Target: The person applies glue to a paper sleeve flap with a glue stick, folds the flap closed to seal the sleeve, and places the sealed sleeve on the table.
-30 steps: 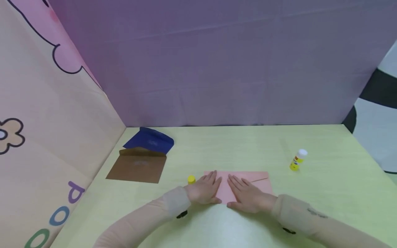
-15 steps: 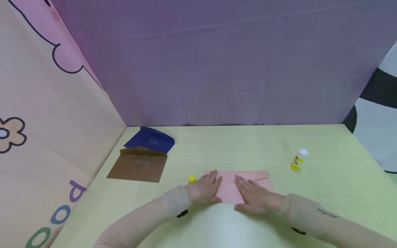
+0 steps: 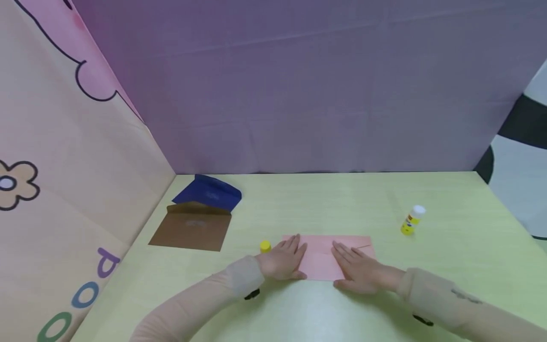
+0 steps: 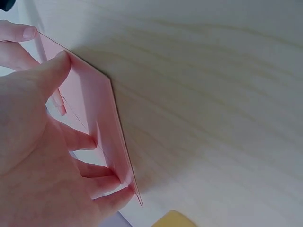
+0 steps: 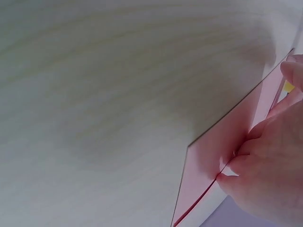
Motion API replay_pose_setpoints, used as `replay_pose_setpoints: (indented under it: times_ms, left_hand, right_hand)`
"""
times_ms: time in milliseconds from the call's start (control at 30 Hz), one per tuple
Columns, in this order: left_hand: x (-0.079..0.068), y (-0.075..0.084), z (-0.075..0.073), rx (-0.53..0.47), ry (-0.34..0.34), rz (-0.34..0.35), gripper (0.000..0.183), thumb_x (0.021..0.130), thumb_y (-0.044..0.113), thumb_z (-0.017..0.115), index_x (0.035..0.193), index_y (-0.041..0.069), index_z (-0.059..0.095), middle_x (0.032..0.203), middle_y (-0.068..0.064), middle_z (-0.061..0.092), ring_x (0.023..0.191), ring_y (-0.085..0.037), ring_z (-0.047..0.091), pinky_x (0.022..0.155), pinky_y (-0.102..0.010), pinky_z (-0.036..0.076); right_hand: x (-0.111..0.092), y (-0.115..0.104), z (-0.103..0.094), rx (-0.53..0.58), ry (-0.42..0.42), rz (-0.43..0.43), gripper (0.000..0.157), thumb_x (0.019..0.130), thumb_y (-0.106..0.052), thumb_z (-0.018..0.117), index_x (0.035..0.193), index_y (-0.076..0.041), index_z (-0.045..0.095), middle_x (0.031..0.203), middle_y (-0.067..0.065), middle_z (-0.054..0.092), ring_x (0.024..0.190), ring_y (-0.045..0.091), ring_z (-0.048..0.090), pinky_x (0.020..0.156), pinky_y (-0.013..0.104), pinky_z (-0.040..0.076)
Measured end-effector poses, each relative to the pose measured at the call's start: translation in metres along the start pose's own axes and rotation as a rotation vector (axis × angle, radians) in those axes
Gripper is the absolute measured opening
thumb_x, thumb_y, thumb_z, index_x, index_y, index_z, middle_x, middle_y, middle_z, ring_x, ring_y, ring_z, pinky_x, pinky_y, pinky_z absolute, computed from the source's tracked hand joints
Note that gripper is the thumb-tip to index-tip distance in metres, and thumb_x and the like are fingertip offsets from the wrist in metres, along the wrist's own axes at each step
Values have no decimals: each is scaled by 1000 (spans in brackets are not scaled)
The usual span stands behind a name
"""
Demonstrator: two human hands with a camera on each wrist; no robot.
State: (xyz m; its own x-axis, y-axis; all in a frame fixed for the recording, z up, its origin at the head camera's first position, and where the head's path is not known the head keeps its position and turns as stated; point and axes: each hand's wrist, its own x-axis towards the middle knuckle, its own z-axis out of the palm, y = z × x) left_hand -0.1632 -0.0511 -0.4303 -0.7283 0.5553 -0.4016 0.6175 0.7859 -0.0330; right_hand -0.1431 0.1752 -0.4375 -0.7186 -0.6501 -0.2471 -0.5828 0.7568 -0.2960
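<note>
A pink envelope [image 3: 320,261] lies flat on the table in front of the person, its flap folded down. My left hand [image 3: 284,260] rests on its left end with straight fingers, the thumb at the near edge. Toward the right end, my right hand [image 3: 361,271] presses the envelope with extended fingers. In the left wrist view, the fingertips of the left hand [image 4: 42,132] touch the envelope's surface [image 4: 99,104]. The right wrist view has the right hand [image 5: 272,161] fingers against the pink paper [image 5: 218,137]. Neither hand grips anything.
Beside the left wrist is a small yellow round object [image 3: 265,246], partly hidden by the hand. A yellow glue stick with a white cap [image 3: 412,220] stands at the right. Brown [image 3: 190,231] and blue [image 3: 209,192] envelopes lie at the back left, flaps raised.
My right hand has slid rightward along the pink envelope, from near its middle toward the right end. The left hand has stayed in place on the left end.
</note>
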Motion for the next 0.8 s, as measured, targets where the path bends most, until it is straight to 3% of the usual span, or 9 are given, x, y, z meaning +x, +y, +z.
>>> replay_pose_setpoints:
  times_ms: [800]
  left_hand:
    - [-1,1,-1,7,-1,16,73,87,53,40,142,10,16,147,-14,8,134,-23,10,107,-33,19]
  right_hand:
    - [-20,25,-6,26,14,49,75,87,-41,48,134,12,21,142,27,12,129,41,14,103,53,15]
